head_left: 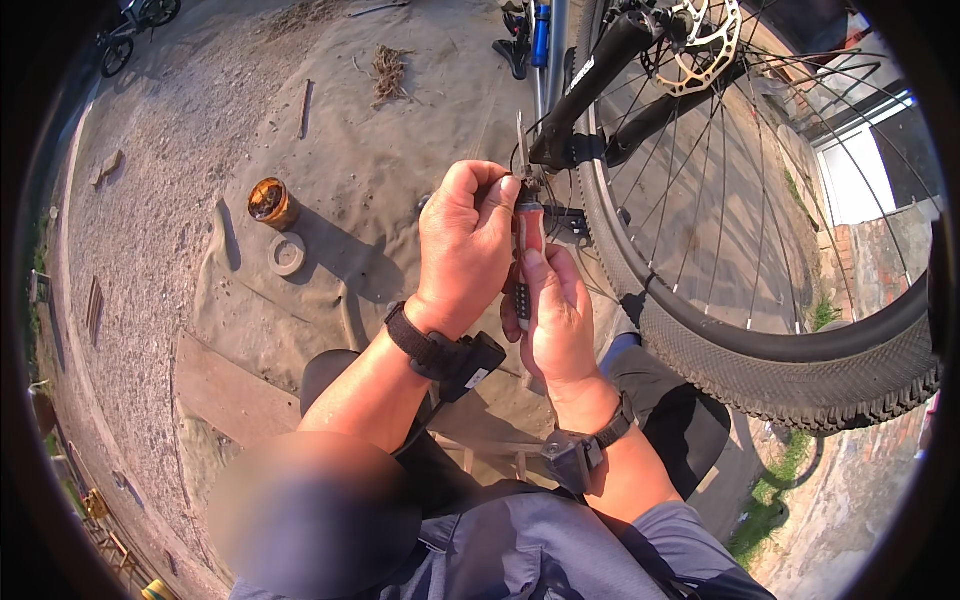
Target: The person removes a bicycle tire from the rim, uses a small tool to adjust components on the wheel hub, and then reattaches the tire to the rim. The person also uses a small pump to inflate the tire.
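Red-handled screwdriver [532, 232]: my right grip [560, 325] clamped on it, seemingly for steadiness; my left grip [463, 245] pinched together beside it, contents unclear.

Wheel [790, 372] right of screwdriver [533, 228]

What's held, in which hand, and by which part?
Right hand: screwdriver-like tool, by its red-and-black handle. Left hand: fingertips close together beside the shaft's base; can't tell what they hold, if anything.
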A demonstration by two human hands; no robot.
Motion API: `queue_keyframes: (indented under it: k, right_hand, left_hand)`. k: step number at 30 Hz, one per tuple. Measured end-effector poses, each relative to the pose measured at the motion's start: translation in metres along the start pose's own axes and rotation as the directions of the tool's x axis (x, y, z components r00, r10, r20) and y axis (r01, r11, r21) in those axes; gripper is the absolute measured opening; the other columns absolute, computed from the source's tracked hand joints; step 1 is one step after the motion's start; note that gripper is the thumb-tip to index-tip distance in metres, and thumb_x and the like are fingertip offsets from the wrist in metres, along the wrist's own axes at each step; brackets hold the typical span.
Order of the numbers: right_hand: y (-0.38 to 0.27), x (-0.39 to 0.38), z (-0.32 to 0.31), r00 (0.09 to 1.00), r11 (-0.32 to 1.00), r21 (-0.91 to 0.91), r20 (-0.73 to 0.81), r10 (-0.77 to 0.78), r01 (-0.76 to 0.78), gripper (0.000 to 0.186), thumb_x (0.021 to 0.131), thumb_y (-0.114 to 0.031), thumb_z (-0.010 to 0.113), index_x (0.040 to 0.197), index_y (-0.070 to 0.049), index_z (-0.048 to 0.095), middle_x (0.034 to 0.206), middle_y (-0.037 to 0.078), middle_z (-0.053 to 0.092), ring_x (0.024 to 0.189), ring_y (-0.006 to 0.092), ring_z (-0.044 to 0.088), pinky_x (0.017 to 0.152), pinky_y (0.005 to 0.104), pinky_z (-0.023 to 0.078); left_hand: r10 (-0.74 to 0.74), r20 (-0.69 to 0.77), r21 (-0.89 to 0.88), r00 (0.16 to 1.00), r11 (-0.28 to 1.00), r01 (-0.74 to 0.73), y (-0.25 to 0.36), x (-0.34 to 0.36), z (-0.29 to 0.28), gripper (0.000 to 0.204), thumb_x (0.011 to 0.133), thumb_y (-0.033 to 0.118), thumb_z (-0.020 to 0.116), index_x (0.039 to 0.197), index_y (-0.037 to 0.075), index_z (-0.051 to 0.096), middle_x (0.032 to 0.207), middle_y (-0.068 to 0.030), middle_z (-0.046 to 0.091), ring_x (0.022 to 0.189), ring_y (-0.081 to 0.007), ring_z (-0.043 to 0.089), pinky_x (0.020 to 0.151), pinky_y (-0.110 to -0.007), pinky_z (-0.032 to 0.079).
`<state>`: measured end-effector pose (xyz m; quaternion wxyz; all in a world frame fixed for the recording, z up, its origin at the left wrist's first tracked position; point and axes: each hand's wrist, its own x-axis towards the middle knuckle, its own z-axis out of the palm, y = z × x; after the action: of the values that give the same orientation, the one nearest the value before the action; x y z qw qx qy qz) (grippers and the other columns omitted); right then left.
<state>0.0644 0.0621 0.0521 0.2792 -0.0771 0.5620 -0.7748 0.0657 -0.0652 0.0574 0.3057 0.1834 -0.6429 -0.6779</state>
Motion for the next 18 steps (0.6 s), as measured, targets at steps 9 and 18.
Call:
queue_keyframes:
  k: [9, 18]
  right_hand:
    - [-0.003, -0.002, 0.002, 0.998, 0.985, 0.157, 0.027, 0.064, -0.068, 0.029, 0.112, -0.038, 0.051, 0.105, -0.01, 0.054, 0.08, 0.004, 0.06, 0.051, 0.0141, 0.055, 0.044, 0.0268, 0.04]
    - [0.018, 0.006, -0.03, 0.957, 0.974, 0.119, -0.2, 0.212, -0.191, 0.026, 0.11, -0.036, 0.054, 0.11, -0.01, 0.056, 0.084, 0.004, 0.063, 0.053, 0.0119, 0.054, 0.045, 0.0263, 0.039]
  left_hand:
    - [0.009, -0.056, -0.088, 0.998, 0.996, -0.014, -0.001, -0.001, 0.003, 0.009, 0.104, 0.01, 0.069, 0.104, 0.001, 0.066, 0.087, -0.0009, 0.069, 0.076, -0.0058, 0.057, 0.069, -0.025, 0.051]
    - [0.059, -0.052, -0.237, 0.997, 0.969, -0.069, 0.023, 0.023, -0.023, 0.011, 0.111, 0.013, 0.057, 0.114, 0.002, 0.059, 0.099, -0.0098, 0.076, 0.093, -0.021, 0.078, 0.079, -0.03, 0.061]
